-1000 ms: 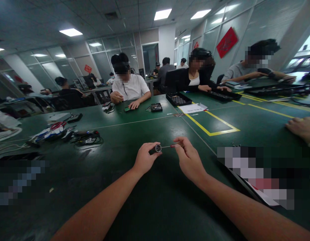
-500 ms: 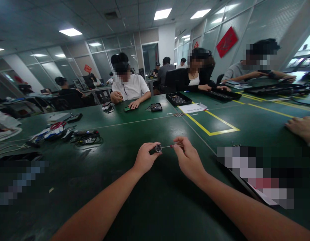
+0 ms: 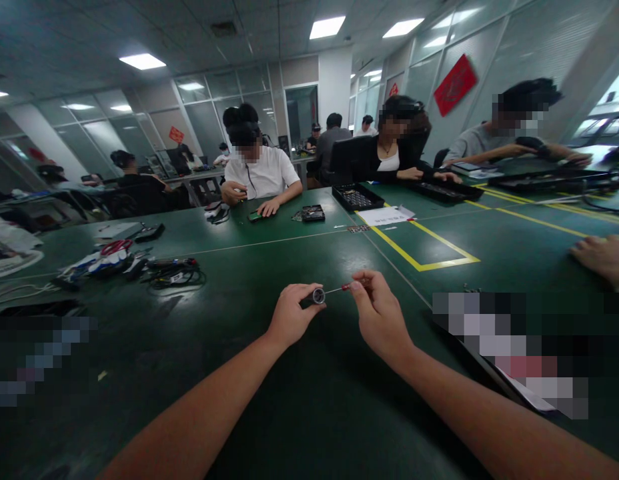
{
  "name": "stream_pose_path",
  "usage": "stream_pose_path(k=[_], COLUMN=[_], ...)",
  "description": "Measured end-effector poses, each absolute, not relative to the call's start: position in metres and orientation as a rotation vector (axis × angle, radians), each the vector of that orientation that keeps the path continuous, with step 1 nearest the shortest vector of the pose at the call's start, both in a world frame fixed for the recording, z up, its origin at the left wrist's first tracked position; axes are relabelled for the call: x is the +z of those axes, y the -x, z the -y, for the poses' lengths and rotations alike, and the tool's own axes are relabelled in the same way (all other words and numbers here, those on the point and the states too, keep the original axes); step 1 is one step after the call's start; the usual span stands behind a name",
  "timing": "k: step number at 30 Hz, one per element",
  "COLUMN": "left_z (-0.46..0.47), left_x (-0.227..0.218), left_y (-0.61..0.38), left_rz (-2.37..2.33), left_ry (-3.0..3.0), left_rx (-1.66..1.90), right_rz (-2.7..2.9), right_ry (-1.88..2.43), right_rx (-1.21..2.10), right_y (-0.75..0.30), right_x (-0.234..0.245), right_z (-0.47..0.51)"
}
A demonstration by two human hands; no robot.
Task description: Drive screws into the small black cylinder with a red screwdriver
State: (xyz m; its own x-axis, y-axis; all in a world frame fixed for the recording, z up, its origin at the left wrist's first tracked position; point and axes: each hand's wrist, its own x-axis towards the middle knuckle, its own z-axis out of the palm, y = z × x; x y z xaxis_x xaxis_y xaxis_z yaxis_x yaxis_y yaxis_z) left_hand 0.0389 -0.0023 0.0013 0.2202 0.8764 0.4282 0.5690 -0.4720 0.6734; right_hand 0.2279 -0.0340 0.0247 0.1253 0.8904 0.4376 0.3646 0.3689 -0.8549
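Observation:
Between thumb and fingers, my left hand point(image 3: 292, 315) is closed around a short dark cylinder point(image 3: 318, 296) with a silvery, ring-shaped open end turned towards me. My right hand point(image 3: 383, 313) pinches a small screwdriver point(image 3: 346, 287) by its red handle, most of which the fingers cover. Its thin metal shaft points left and reaches the rim of the cylinder; whether the tip touches it or goes in, I cannot tell. Both hands are held above the green table point(image 3: 269, 407).
Tangled cables point(image 3: 175, 275) and a pile of tools point(image 3: 107, 260) lie to the left. A black tray with a blurred sheet point(image 3: 509, 353) is at the right, near another person's hand point(image 3: 602, 260). Yellow tape point(image 3: 447, 265) marks the table; co-workers sit across it.
My right hand has shifted very slightly right, with the screwdriver now tilted a little more. My left hand and the cylinder are almost where they were.

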Motion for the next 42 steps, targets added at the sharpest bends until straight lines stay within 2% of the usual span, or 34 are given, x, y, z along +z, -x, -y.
stream_pose_path(k=[10, 20, 26, 34, 42], left_z=[0.002, 0.006, 0.003, 0.002, 0.002], left_x=[0.001, 0.009, 0.012, 0.005, 0.005], left_y=[-0.040, -0.038, -0.030, -0.030, -0.029], left_rz=[-1.313, -1.329, -1.364, -1.374, -1.361], left_ry=[-2.185, -2.261, -2.422, -2.364, -2.321], left_rx=[1.116, 1.074, 1.044, 1.049, 1.065], right_rz=[1.514, 1.313, 1.000, 1.191, 1.286], right_ry=[1.224, 1.200, 1.143, 1.181, 1.170], right_rx=[0.498, 0.605, 0.809, 0.640, 0.623], right_y=[-0.228, -0.229, -0.231, -0.224, -0.224], right_x=[0.031, 0.026, 0.016, 0.026, 0.025], right_z=[0.040, 0.031, 0.021, 0.033, 0.034])
